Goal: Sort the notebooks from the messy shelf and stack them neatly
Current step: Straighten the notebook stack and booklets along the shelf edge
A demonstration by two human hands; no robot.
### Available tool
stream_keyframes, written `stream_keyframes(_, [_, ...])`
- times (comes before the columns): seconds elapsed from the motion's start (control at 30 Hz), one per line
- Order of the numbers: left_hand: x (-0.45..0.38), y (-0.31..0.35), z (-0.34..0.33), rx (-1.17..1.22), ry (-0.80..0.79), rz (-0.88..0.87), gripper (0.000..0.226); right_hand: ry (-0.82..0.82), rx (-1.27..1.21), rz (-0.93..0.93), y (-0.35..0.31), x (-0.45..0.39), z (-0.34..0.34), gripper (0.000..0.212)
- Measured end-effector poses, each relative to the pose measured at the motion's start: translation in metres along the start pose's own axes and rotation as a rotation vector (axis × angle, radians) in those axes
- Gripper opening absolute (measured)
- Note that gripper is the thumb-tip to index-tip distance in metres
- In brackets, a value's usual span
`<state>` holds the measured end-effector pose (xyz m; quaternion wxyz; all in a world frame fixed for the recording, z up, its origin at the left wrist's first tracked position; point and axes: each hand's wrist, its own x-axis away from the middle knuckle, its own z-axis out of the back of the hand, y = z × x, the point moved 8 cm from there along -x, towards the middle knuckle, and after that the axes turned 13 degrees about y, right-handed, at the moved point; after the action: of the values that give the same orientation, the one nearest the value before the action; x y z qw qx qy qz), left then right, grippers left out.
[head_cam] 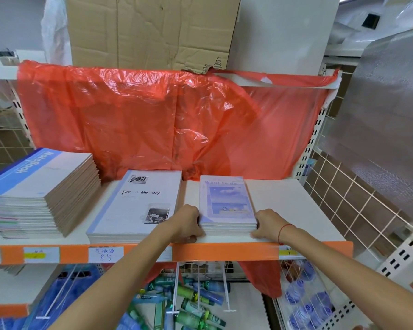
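A small stack of lilac notebooks [227, 201] with a sky picture on the cover lies near the front edge of the white shelf [291, 210]. My left hand [186, 222] grips the stack's near left corner. At its near right corner, my right hand [267, 225] presses in, a red string around the wrist. Left of it lies a low stack of larger white "Time & Memory" notebooks [136, 206]. A tall, slightly fanned pile of blue-and-white "NoteBook" notebooks [34, 189] fills the shelf's left end.
A red plastic sheet [153, 120] hangs behind the shelf, with cardboard [148, 29] above it. The shelf front has an orange strip [224, 251] with price labels. Below are wire dividers, green tubes [191, 296] and blue packets. A wire grid [343, 201] stands at the right.
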<state>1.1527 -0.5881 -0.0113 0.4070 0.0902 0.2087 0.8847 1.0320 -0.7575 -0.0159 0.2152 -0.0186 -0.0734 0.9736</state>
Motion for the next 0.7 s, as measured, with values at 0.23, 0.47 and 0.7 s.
stream_keyframes(0.23, [-0.0036,-0.0007,-0.0009,0.047,-0.044,0.025,0.036,0.039,0.004,-0.014,-0.0024,0.0042,0.0053,0.047])
stream_keyframes(0.47, [-0.0016,0.0047,0.0022,0.065,-0.139,0.062,0.034,0.022,-0.025,-0.016,-0.0059,0.0078,0.0076,0.047])
stream_keyframes(0.7, [-0.0005,0.0053,0.0041,0.072,-0.104,0.056,0.032,0.021,-0.028,-0.004,-0.0073,0.0063,0.0102,0.047])
